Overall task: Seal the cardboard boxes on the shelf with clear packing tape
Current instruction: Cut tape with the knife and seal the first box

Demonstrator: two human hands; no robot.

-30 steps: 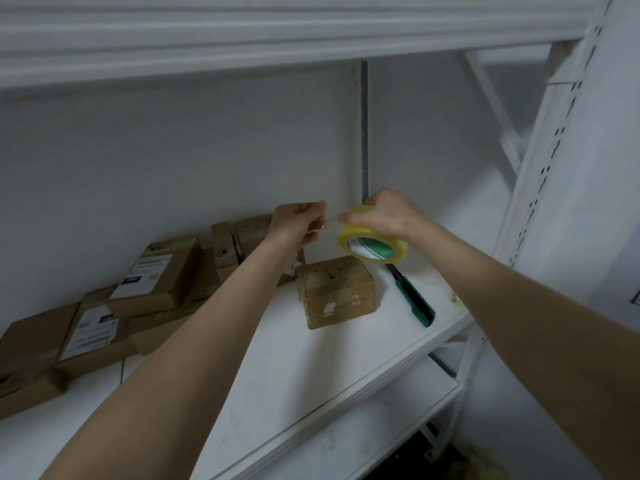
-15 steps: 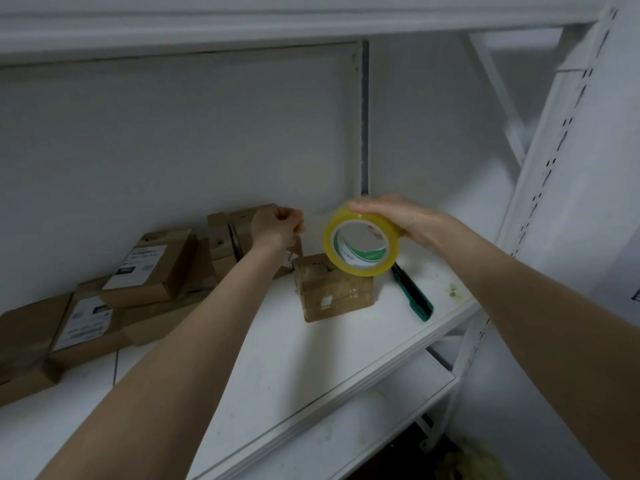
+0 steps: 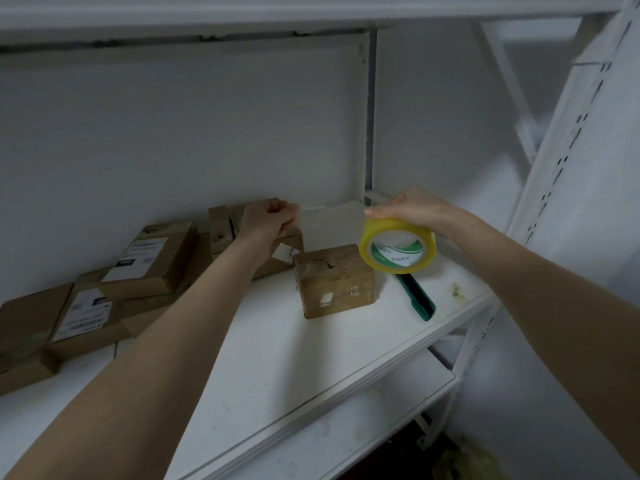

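1. Your left hand [image 3: 266, 221] pinches the free end of the tape strip [image 3: 330, 225], its fingers curled tight on it; your right hand [image 3: 414, 207] grips the yellow tape roll [image 3: 398, 249] from above, fingers and thumb wrapped over its rim.
2. The strip runs taut between the two hands, above and a little behind the small box [image 3: 334, 282]; I judge you hold it so in order that a flat, unwrinkled length is ready to go down onto the cardboard.
3. The small box stands on the shelf [image 3: 277, 358] just below the strip and the roll, touching neither; its flaps are closed and its faces look glossy, so it may carry some tape already; what is inside is hidden.
4. The green cutter [image 3: 417, 299] lies on the shelf just beside the small box, on its right, partly under the roll; it is probably there within reach for severing the strip.
5. The pile of boxes [image 3: 145, 261] leans against the back wall at the left, several with white labels; all are closed, so their contents cannot be seen; whether they are sealed, I cannot tell.
6. The next move probably calls for lowering the strip across the top seam under tension, lest it fold onto itself.
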